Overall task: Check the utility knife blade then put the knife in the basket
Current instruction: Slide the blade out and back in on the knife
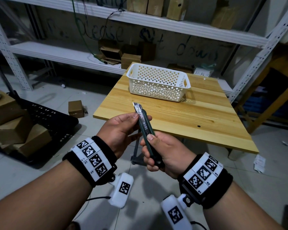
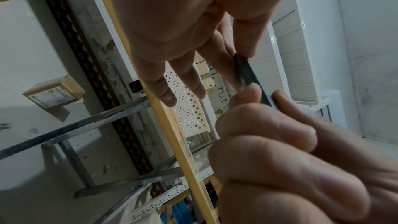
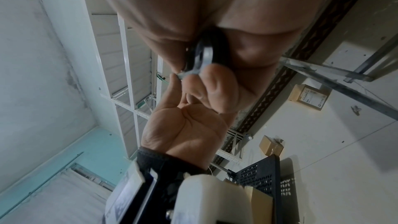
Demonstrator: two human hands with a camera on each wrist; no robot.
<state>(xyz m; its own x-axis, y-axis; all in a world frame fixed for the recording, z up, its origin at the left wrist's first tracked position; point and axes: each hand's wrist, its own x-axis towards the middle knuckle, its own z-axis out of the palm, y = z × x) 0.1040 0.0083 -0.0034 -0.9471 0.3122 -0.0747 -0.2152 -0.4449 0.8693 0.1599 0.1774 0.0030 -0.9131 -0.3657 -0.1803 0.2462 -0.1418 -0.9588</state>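
Note:
Both hands hold a dark green utility knife [image 1: 145, 125] in the air just before the table's near edge, with a short length of silver blade [image 1: 136, 106] out at its far tip. My left hand [image 1: 142, 116] pinches the front of the body between thumb and forefinger. My right hand [image 1: 148, 145] wraps the handle, its thumb lying on top near the slider. The left wrist view shows the knife [image 2: 252, 76] edge-on between the fingers. Its butt end [image 3: 206, 54] shows in the right wrist view. A white perforated basket [image 1: 156, 90] stands empty at the far side of the table.
The wooden table [image 1: 189, 117] carries only the basket. Cardboard boxes [image 1: 12, 123] and a black perforated crate [image 1: 45, 117] sit on the floor at left, with a small box [image 1: 76, 108] nearer the table. White metal shelves [image 1: 73, 53] with boxes run behind.

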